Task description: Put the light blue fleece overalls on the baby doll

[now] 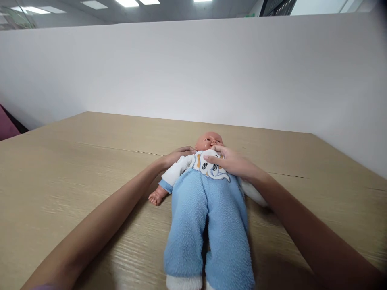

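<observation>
Bottom of frame: white cuffs (184, 282) and fuzzy blue trouser legs (186, 225) of a baby doll (208, 195), lying face up on a wood-look table (75, 181), center to bottom center, head away from the camera. Bare forearms come in from lower left and lower right. Left of center, doll's plastic hand (157, 196) sticks out of a white sleeve with blue cuff; its other sleeve (253, 192) is partly under the right forearm. White chest has an elephant patch (211, 166). Right hand (231, 161) on the chest, thumb and index apart, thumb on the patch, index up by the chin; can't tell if cloth is pinched. Left hand (181, 153) at the doll's shoulder and neck, fingers close together, tips partly hidden, can't tell if gripping. Doll's head (209, 140) just beyond the hands. Purple item (7, 125) at left edge. White panel (193, 72) behind table; ceiling lights (127, 3) along top, greenery (19, 18) upper left.
</observation>
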### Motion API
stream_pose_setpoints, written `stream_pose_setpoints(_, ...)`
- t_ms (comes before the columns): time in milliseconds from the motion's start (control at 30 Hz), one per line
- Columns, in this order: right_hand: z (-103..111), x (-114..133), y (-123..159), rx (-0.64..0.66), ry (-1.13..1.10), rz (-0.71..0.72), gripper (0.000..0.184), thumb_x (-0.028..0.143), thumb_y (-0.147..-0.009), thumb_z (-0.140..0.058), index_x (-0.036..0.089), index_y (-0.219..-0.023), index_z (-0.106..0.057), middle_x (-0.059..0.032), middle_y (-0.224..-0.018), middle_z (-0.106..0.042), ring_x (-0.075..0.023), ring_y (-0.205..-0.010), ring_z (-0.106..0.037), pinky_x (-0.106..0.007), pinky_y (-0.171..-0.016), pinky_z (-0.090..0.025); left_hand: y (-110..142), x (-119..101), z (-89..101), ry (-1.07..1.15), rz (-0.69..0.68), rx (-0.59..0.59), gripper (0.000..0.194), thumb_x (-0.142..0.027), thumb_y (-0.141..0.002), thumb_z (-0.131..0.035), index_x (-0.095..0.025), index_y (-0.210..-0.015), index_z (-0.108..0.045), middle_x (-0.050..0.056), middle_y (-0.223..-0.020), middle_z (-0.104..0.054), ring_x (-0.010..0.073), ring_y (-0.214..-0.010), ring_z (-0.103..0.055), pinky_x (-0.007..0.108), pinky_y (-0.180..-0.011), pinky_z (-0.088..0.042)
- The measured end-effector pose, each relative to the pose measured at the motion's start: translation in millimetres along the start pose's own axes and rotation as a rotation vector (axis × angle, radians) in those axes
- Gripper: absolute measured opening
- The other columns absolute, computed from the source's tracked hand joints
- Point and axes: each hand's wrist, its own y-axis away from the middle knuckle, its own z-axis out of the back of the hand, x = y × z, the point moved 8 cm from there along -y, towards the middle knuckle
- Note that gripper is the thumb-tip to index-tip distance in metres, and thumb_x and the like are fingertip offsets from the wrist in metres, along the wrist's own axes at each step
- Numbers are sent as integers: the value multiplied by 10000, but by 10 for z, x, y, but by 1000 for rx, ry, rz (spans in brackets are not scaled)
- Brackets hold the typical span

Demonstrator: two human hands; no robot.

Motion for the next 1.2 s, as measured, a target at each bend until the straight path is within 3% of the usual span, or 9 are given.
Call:
stream_pose_setpoints(133, 214, 83, 45, -41, 518, 52, 309, 528, -890, -850, 255, -1009, -768, -82, -1109, -801, -368, -1059, -717, -439, -967, -532, 175, -100, 143, -196, 77, -1, 358, -463, -802, -920, -179, -941, -754, 27, -935, -692, 219, -890, -609, 289, -761, -473)
stream_pose_setpoints(367, 275, -101, 168, -58, 681, 12, 437, 687, -964, -654, 253, -972, -705, -74, -998, -798, -324, -914, -711, -394, -785, -490, 285, -144, 130, -544, 135, 110, 548, -563, -816, -884, -213, -1212, -738, 75, -1230, -762, 280, -1142, -673, 278, -890, -498)
stream_pose_setpoints(533, 615, -264, 791, -323, 745, 189, 455, 663, -946, -666, 249, -1134, -688, -113, -1122, -759, -371, -1060, -687, -491, -940, -518, 304, -260, 117, -654, 52, 166, 479, -496, -890, -817, -219, -1275, -745, 93, -1302, -760, 293, -1189, -678, 312, -961, -498)
stream_pose_setpoints(600, 757, -437, 1111, -322, 793, 223, 491, 644, -924, -696, 276, -1249, -680, -127, -1224, -740, -405, -1139, -672, -549, -1002, -514, 323, -428, 74, -767, -53, 123, 364, -445, -916, -780, -210, -1193, -761, 103, -1246, -765, 307, -1138, -676, 353, -954, -499)
stream_pose_setpoints(667, 892, -628, 1400, -299, 828, 215, 597, 636, -900, -741, 329, -1399, -627, -133, -1379, -696, -437, -1249, -638, -600, -1058, -505, 361, -667, -89, -876, -238, 54, 244, -388, -973, -698, -203, -1125, -744, 112, -1214, -748, 321, -1163, -644, 400, -1005, -479)
stream_pose_setpoints(767, 1057, -851, 1692, -285, 761, 139, 611, 588, -904, -756, 352, -1448, -607, -135, -1434, -682, -447, -1279, -647, -618, -1046, -548, 401, -901, -571, -971, -474, 14, 175, -341, -1042, -595, -201, -1113, -673, 129, -1219, -700, 333, -1236, -585, 459, -1088, -444)
stream_pose_setpoints(933, 1176, -956, 1799, -322, 537, -4, 484, 505, -864, -791, 348, -1311, -694, -109, -1324, -769, -416, -1144, -747, -557, -966, -623, 162, -673, -1474, -1187, -581, 189, 269, -413, -1033, -690, -175, -1142, -630, 172, -1258, -680, 352, -1246, -579, 481, -1119, -441)
stream_pose_setpoints(1067, 1326, -856, 1784, -540, 343, -58, 591, 566, -735, -911, 334, -1231, -690, -126, -1242, -791, -431, -1138, -748, -602, -1033, -585, -27, -463, -1659, -1252, -521, 197, 224, -377, -1090, -609, -156, -1122, -628, 161, -1156, -726, 323, -1097, -653, 421, -931, -484)
stream_pose_setpoints(1200, 1309, -660, 1568, -578, 55, 32, 720, 587, -669, -984, 303, -1249, -665, -118, -1261, -756, -397, -1205, -708, -563, -1087, -581, 126, -596, -1695, -1010, -663, 251, 223, -383, -1125, -557, -169, -1119, -621, 118, -1084, -730, 261, -1006, -675, 357, -871, -471)
